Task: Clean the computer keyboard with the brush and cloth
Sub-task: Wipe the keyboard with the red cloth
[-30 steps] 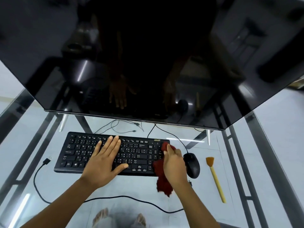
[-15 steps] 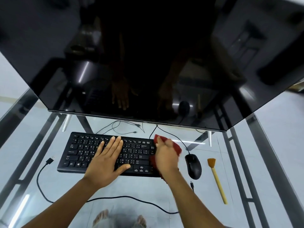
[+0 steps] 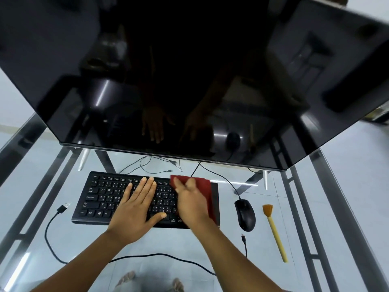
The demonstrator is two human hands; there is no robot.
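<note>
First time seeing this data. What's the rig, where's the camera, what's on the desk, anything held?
No robot: a person's two bare hands, filmed by one wide-angle camera worn on the head, looking down. On the glass desk lie a black keyboard, a mouse, a yellow-handled brush and loose cables; a dark monitor stands above. The left hand rests flat on the keys. The right hand presses a red cloth flat onto the keyboard's right end. Nothing is gripped; the brush lies untouched right of the mouse.

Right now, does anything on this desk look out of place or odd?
The USB plug lies loose on the glass table, left of the keyboard, plugged into nothing. A second small connector lies loose near the mouse. Nothing looks spilled or damaged.
</note>
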